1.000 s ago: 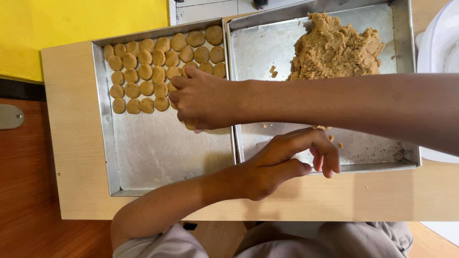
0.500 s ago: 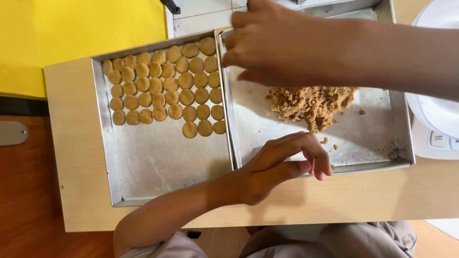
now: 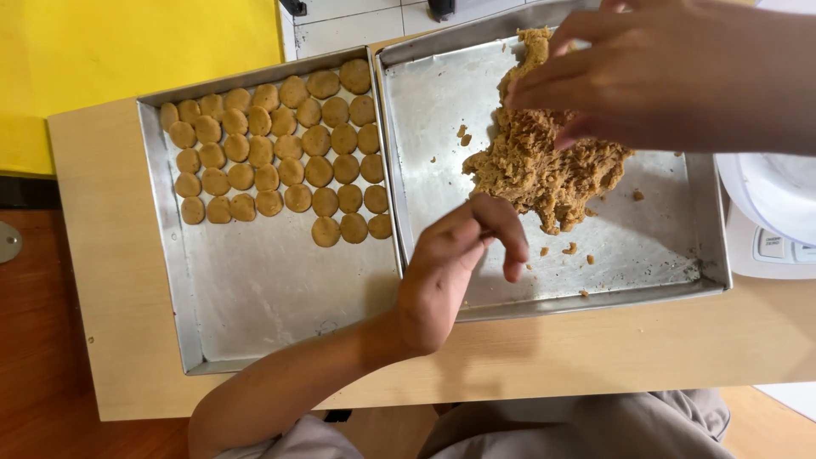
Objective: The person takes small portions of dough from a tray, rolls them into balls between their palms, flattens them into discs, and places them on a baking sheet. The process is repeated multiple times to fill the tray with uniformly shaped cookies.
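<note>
A mound of brown crumbly dough (image 3: 544, 174) lies in the right metal tray (image 3: 654, 255). My right hand (image 3: 671, 76) reaches in from the right and its fingers dig into the top of the mound, gripping it. My left hand (image 3: 455, 259) comes up from the bottom left and hovers over the near rim of the right tray, fingers loosely curled and apart, with nothing visible in them. The left metal tray (image 3: 255, 297) holds several rows of small round dough pieces (image 3: 280, 161) in its far half.
Both trays sit side by side on a light wooden table (image 3: 102, 255). A white appliance (image 3: 778, 212) stands at the right edge. A yellow surface (image 3: 127, 51) lies at the back left. Crumbs dot the right tray's floor.
My right hand has left the dough pieces in the left tray, crossed to the right tray and taken hold of the dough mound. My left hand stayed near the right tray's near rim.
</note>
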